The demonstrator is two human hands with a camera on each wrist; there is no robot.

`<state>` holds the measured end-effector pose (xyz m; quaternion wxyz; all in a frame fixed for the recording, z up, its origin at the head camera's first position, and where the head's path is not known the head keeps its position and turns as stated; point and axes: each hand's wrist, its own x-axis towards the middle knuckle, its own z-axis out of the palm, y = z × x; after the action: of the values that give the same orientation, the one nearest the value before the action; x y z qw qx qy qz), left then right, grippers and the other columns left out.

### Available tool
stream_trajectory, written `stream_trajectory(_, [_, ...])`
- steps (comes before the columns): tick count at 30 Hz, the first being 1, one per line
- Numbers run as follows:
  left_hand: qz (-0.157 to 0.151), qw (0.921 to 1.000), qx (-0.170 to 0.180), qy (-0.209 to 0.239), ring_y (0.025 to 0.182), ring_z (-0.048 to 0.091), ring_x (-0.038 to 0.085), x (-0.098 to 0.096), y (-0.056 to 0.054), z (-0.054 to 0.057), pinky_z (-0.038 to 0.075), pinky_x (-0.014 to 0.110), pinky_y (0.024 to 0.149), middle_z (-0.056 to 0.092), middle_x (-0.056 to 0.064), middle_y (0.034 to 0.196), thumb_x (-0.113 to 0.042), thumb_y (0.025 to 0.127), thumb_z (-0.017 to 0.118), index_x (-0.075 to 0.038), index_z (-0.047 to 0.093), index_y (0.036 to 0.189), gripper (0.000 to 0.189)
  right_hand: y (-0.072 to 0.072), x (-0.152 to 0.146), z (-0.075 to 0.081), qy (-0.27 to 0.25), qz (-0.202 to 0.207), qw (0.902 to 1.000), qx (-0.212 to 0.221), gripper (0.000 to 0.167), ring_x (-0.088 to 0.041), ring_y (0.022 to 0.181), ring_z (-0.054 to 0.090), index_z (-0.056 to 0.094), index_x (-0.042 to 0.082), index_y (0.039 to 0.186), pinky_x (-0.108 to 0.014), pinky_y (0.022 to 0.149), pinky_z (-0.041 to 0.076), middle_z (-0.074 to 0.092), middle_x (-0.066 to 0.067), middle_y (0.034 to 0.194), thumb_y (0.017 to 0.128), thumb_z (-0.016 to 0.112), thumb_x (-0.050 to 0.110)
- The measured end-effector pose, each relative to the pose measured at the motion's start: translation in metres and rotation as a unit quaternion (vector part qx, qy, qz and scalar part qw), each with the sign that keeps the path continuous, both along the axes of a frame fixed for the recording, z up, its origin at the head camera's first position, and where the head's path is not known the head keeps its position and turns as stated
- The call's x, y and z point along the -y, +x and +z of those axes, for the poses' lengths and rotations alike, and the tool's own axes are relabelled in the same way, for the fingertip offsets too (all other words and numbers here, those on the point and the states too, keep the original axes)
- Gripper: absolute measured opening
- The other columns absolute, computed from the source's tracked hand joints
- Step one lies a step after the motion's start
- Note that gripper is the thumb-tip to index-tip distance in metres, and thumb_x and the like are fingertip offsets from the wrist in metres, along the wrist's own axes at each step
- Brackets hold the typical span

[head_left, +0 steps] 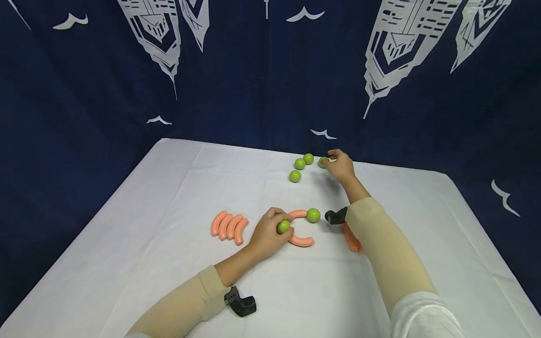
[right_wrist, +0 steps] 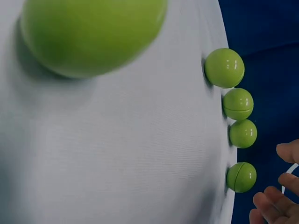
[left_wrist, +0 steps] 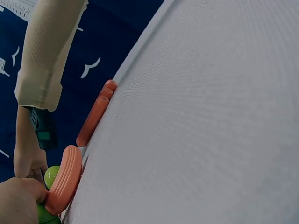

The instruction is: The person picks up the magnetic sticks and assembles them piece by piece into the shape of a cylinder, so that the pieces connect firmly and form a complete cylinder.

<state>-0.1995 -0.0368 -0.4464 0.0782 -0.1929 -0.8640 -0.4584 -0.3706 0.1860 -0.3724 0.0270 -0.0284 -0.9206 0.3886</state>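
My left hand [head_left: 268, 232] holds a glossy green ball [head_left: 283, 226] between thumb and fingers. Its fingertips are at the left ends of two curved pink toy sausages, one upper [head_left: 298, 213] and one lower [head_left: 302, 241]. In the left wrist view the thumb touches a ridged sausage [left_wrist: 66, 179]. Another green ball [head_left: 313, 215] sits at the upper sausage's right end. At the table's far edge my right hand [head_left: 341, 166] reaches beside a green ball [head_left: 323, 162]. The right wrist view shows its fingers spread, apart from the nearest ball [right_wrist: 241, 177].
Three more green balls [head_left: 300, 164] lie left of the right hand. Several sausages [head_left: 229, 226] line up at the left. More sausages [head_left: 351, 238] lie partly hidden under the right forearm. A white cloth covers the table [head_left: 169, 188]; a dark blue curtain [head_left: 262, 94] hangs behind.
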Motion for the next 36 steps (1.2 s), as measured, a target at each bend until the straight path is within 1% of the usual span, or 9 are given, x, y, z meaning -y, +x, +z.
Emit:
stream_trajectory(3, [0.001,1.0,0.001,0.001,0.096,0.056,0.02,-0.001,0.0,0.0,0.046,0.033,0.085,0.055,0.005,0.111,-0.015,0.086,0.067,-0.007,0.072,0.109,0.025,-0.004,-0.002,-0.001,0.023,0.016,0.9994,0.018,0.057,-0.042,0.13,0.04,0.04,-0.003,0.143,-0.051,0.106,0.034,0.043,-0.026,0.142,0.096,0.057,0.024])
stream_trajectory(6, [0.002,1.0,-0.003,0.003,0.095,0.057,0.02,-0.002,0.001,0.0,0.046,0.033,0.084,0.055,0.006,0.11,-0.014,0.086,0.067,-0.006,0.072,0.108,0.024,-0.008,-0.004,-0.003,0.04,0.03,0.998,0.04,0.062,-0.044,0.132,0.037,0.035,-0.004,0.146,-0.053,0.108,0.031,0.038,-0.028,0.145,0.096,0.056,0.026])
stream_trajectory(10, [0.001,1.0,-0.006,0.003,0.094,0.057,0.02,-0.003,0.003,0.0,0.047,0.033,0.085,0.056,0.006,0.11,-0.014,0.086,0.067,-0.006,0.072,0.108,0.024,-0.011,-0.007,-0.008,0.052,0.036,0.9959,0.065,0.066,-0.044,0.134,0.034,0.032,-0.002,0.148,-0.053,0.109,0.029,0.033,-0.029,0.148,0.095,0.056,0.028])
stream_trajectory(16, [-0.002,1.0,-0.008,0.003,0.096,0.057,0.02,-0.003,0.003,0.0,0.047,0.033,0.085,0.056,0.007,0.112,-0.015,0.085,0.068,-0.006,0.071,0.108,0.024,-0.014,-0.007,-0.015,0.059,0.036,0.9947,0.076,0.072,-0.046,0.135,0.032,0.027,0.002,0.152,-0.055,0.109,0.028,0.028,-0.031,0.149,0.093,0.059,0.028])
stream_trajectory(21, [-0.002,1.0,-0.009,0.003,0.096,0.057,0.019,-0.002,0.003,-0.002,0.047,0.033,0.084,0.057,0.006,0.111,-0.014,0.085,0.068,-0.006,0.071,0.106,0.023,-0.013,-0.007,-0.022,0.088,0.056,0.991,0.084,0.075,-0.046,0.134,0.032,0.022,0.007,0.155,-0.057,0.109,0.027,0.026,-0.031,0.148,0.091,0.058,0.027])
stream_trajectory(25, [-0.003,1.0,-0.007,0.003,0.096,0.056,0.019,-0.003,0.002,-0.003,0.046,0.032,0.085,0.056,0.006,0.112,-0.015,0.085,0.068,-0.007,0.071,0.105,0.022,-0.013,-0.007,-0.027,0.101,0.056,0.9907,0.072,0.069,-0.044,0.129,0.037,0.028,0.006,0.152,-0.054,0.109,0.028,0.034,-0.029,0.144,0.091,0.057,0.021])
stream_trajectory(28, [-0.005,0.9999,-0.011,0.008,0.095,0.057,0.019,-0.002,0.002,-0.003,0.047,0.032,0.083,0.057,0.007,0.111,-0.014,0.084,0.068,-0.006,0.071,0.105,0.023,-0.014,-0.006,-0.03,0.103,0.047,0.9917,0.06,0.059,-0.041,0.127,0.041,0.035,0.006,0.148,-0.051,0.108,0.03,0.04,-0.028,0.141,0.094,0.057,0.017])
stream_trajectory(31, [-0.004,0.9999,-0.011,0.01,0.096,0.057,0.019,-0.002,0.001,-0.003,0.047,0.032,0.083,0.057,0.007,0.111,-0.015,0.085,0.069,-0.006,0.071,0.106,0.024,-0.015,-0.005,-0.03,0.11,0.049,0.9916,0.046,0.05,-0.04,0.123,0.045,0.041,0.005,0.143,-0.05,0.107,0.032,0.047,-0.026,0.136,0.096,0.055,0.013])
stream_trajectory(36, [-0.003,0.9999,-0.012,0.008,0.096,0.057,0.02,-0.001,0.0,-0.003,0.046,0.032,0.084,0.056,0.007,0.111,-0.015,0.085,0.069,-0.006,0.071,0.106,0.024,-0.015,-0.003,-0.031,0.126,0.057,0.9901,0.024,0.044,-0.038,0.113,0.05,0.047,0.005,0.138,-0.05,0.103,0.036,0.055,-0.025,0.125,0.096,0.057,0.013])
